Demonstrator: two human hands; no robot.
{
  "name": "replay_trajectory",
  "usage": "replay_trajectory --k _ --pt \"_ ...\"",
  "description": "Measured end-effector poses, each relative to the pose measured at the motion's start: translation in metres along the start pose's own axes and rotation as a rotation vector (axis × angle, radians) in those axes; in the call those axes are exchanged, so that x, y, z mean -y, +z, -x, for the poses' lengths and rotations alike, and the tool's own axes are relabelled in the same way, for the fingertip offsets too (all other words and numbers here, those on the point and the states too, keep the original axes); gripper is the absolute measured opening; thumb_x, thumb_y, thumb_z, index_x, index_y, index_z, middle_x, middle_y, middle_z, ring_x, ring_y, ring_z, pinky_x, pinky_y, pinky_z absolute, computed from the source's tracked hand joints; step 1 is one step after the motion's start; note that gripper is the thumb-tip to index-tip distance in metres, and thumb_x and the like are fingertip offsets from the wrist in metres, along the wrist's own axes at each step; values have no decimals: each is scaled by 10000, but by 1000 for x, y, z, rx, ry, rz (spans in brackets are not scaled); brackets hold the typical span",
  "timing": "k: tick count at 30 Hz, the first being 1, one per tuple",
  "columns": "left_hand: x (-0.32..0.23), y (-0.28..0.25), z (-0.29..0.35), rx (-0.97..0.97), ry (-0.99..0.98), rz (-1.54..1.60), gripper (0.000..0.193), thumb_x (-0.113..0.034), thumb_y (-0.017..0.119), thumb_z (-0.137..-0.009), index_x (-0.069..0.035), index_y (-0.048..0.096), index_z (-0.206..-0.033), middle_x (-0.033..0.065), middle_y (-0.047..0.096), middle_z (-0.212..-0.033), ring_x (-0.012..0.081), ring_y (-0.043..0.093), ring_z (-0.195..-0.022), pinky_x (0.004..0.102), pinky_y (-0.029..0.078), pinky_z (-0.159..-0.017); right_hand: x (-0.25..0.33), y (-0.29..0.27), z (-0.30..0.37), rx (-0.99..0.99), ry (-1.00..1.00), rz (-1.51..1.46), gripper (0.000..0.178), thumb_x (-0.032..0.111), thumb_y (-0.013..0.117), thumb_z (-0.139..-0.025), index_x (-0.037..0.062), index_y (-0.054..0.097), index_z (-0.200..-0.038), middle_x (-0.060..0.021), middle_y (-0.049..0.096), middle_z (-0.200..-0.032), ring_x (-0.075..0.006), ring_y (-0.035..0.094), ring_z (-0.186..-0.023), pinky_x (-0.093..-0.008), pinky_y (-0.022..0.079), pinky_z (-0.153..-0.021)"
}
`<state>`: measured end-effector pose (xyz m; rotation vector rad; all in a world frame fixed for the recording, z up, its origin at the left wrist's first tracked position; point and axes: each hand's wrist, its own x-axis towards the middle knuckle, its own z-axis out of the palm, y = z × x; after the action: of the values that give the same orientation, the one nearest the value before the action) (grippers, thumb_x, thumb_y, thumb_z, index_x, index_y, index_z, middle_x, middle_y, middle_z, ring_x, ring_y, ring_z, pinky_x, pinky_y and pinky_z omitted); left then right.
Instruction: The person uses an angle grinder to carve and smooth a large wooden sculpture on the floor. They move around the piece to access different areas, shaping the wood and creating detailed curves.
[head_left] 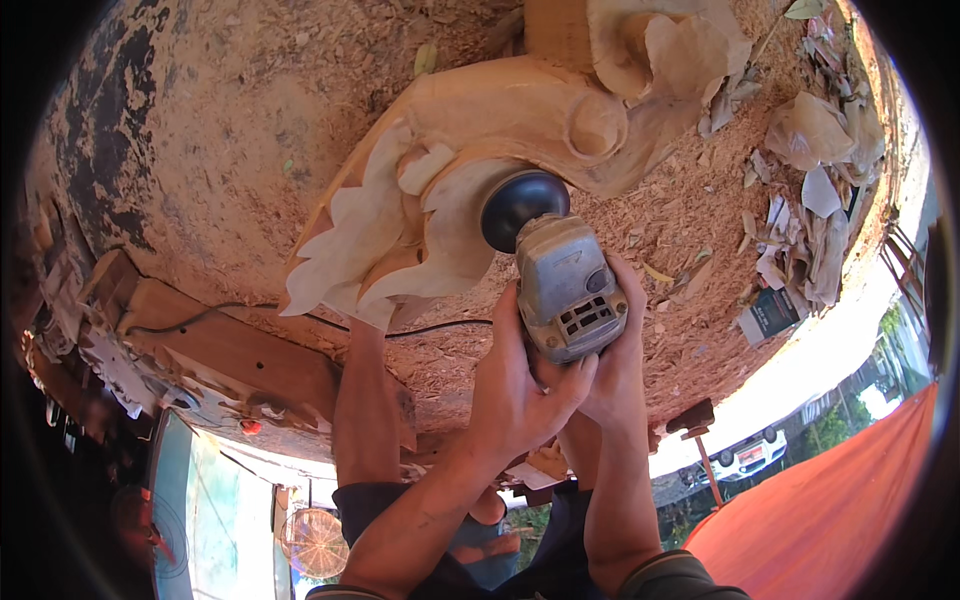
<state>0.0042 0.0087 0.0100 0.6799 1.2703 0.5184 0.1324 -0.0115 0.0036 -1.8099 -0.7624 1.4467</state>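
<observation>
Item, nearest: left hand [515, 385] and right hand [612, 355], fingers of both clenched round the grey body of an angle grinder [568, 285], wrists close together at six o'clock.

Item: grinder's black sanding disc [522, 205], pressed to the pale scalloped edge of a wood carving [470, 160] at the centre of view.

Item: black power cable [300, 315], trailing to nine o'clock across a plank [230, 350].

Item, farther: ground thick with sawdust [200, 120]; paper and wood scraps [810, 190] at two o'clock.

Risk, judged: a tilted disc could dig in and gouge the thin petals; the loose cable lies near enough to snag a foot.
</observation>
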Motion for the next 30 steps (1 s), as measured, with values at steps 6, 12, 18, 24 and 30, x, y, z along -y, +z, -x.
replay_trajectory --k 6,12,18,24,30 --pt "-4 -8 6 33 -114 -127 898 -206 820 -904 86 269 -1550 271 667 -1299 314 724 -1163 412 579 -971 8 13 8 -86 151 -192 1049 45 891 -702 61 364 -1609 -162 574 -1422 -271 598 -1324 -399 492 -1115" --pt "-7 -17 20 -98 63 -69 900 -174 835 -868 106 283 -1521 255 658 -1244 300 721 -1127 394 584 -960 24 15 5 112 3 -16 1072 83 927 -711 25 346 -1609 -174 579 -1424 -274 618 -1306 -397 502 -1106" --pt "-4 -30 7 -94 101 -86 911 -180 822 -876 97 272 -1547 262 613 -1337 296 681 -1212 390 559 -1012 14 32 -1 62 -21 -81 1104 86 932 -723 34 306 -1630 -184 564 -1442 -283 613 -1304 -405 507 -1098" --pt "-7 -24 16 -60 -22 96 877 -219 812 -911 89 297 -1551 253 636 -1322 277 682 -1184 389 550 -1019 28 31 14 37 212 -60 1167 77 936 -714 58 253 -1661 -175 475 -1528 -281 534 -1404 -431 483 -1150" --pt "-19 -52 84 226 -191 -110 848 -444 807 -929 43 440 -1518 240 691 -1247 316 733 -941 437 573 -810 59 22 81 -167 353 -281 1151 -19 863 -758 73 170 -1672 -187 571 -1411 -269 657 -1247 -393 581 -999"
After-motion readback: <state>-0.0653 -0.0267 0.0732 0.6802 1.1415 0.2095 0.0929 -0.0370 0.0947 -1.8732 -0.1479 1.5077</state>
